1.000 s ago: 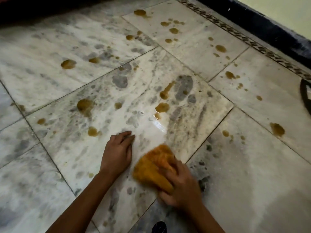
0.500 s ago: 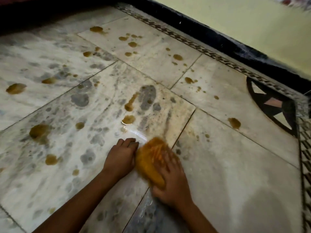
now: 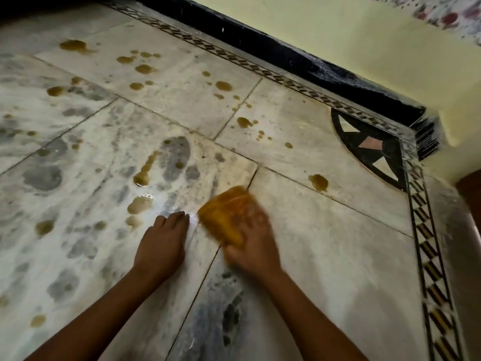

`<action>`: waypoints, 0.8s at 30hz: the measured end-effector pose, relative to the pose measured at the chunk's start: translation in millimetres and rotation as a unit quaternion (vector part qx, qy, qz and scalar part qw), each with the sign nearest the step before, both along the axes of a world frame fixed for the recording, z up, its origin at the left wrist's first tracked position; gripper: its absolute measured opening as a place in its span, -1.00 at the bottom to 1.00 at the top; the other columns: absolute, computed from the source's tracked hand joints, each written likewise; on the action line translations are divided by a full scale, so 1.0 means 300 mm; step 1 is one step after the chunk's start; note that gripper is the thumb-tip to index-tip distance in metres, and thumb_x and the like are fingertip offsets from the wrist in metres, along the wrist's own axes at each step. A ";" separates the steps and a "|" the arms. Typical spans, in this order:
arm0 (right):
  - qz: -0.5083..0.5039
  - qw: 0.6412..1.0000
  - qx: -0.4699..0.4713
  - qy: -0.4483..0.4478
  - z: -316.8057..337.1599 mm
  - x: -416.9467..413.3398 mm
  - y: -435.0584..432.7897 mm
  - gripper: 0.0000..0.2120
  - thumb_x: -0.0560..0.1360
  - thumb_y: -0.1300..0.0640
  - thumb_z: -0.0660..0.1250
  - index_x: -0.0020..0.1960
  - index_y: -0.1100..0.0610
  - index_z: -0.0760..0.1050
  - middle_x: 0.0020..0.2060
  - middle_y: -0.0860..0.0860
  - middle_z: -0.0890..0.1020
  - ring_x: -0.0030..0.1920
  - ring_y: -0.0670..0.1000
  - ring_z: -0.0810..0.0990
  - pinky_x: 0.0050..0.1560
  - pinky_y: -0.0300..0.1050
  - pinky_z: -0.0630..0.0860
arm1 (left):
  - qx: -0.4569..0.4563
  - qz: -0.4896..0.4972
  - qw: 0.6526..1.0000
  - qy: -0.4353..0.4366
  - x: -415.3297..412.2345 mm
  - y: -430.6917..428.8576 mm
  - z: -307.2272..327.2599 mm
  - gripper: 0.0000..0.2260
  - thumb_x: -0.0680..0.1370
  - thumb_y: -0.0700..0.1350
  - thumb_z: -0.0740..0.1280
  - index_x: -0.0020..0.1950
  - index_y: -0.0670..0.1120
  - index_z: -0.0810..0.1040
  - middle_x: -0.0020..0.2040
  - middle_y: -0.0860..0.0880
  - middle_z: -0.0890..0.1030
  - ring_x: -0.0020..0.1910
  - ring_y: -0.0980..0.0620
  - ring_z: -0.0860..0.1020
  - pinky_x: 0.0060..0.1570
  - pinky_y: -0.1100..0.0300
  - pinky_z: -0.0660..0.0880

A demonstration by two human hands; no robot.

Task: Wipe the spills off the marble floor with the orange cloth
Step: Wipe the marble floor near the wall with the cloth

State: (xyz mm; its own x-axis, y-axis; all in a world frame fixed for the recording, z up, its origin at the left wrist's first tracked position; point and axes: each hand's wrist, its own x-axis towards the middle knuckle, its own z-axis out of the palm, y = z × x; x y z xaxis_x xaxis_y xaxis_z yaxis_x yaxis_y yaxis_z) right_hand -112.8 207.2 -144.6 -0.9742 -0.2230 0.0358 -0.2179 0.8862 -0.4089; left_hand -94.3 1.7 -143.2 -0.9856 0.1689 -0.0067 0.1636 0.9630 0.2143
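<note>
Step in hand: wiping, early in the job by the look of the marble floor [image 3: 325, 243]. The right hand [image 3: 251, 247] lies palm-down on the orange cloth [image 3: 225, 211], fingers spread over its near part and pressing it to the floor; both are motion-blurred, so the exact finger curl cannot be told. The cloth sits bunched on the joint where four slabs meet, just nearer than that crossing. The left hand [image 3: 162, 242] is flat on the floor just beside the cloth, fingers together and extended, holding nothing; judged to be bracing the body. A wet sheen shows on the marble between the left fingertips and the cloth. Many brown spills remain: a puddle [image 3: 140, 203] just beyond the left hand, an elongated streak [image 3: 146, 169] past it, a single blot [image 3: 318, 182] on the slab toward the inlaid corner medallion [image 3: 369, 147], and scattered drops [image 3: 143, 69] toward the far patterned border [image 3: 234, 58]. Next move, as judged: carry the cloth toward the nearest puddle with steady downward pressure, then work outward to the far drops. Risk: a saturated cloth may smear rather than lift.
</note>
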 end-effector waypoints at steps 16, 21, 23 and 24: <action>-0.196 0.980 0.040 -0.005 -0.001 -0.265 0.208 -0.23 0.35 -0.34 0.03 0.48 0.00 0.21 0.50 0.13 0.15 0.49 0.17 0.02 0.50 0.09 -0.10 | 0.005 0.029 0.998 0.063 -0.052 0.040 -0.032 -0.66 0.38 -0.25 0.25 0.12 -0.29 0.56 0.11 -0.26 0.59 -0.18 -0.28 0.54 -0.35 0.01 0.52; 0.062 0.998 -0.002 0.019 -0.031 -0.012 0.019 -0.34 0.39 -0.22 0.22 0.46 -0.13 0.21 0.50 -0.04 0.11 0.51 0.02 -0.06 0.49 0.11 -0.16 | -0.029 0.023 0.997 0.066 -0.059 0.030 -0.022 -0.65 0.30 -0.37 0.34 0.08 -0.32 0.57 0.10 -0.29 0.59 -0.23 -0.29 0.52 -0.41 0.01 0.50; 0.160 0.987 0.010 0.030 -0.056 0.046 0.153 -0.33 0.34 -0.23 0.24 0.43 -0.13 0.28 0.47 0.03 0.24 0.50 0.07 0.11 0.48 0.16 0.03 | -0.029 0.026 0.998 0.056 -0.057 0.028 -0.014 -0.56 0.20 -0.44 0.46 0.07 -0.33 0.57 0.09 -0.30 0.59 -0.24 -0.30 0.53 -0.43 0.02 0.49; 0.195 0.980 0.011 0.040 -0.068 0.061 0.248 -0.35 0.33 -0.23 0.26 0.40 -0.11 0.33 0.45 0.04 0.30 0.48 0.09 0.20 0.46 0.16 0.13 | -0.029 0.026 0.998 0.052 -0.054 0.026 -0.008 -0.52 0.16 -0.45 0.48 0.07 -0.34 0.57 0.08 -0.30 0.59 -0.25 -0.29 0.53 -0.44 0.03 0.48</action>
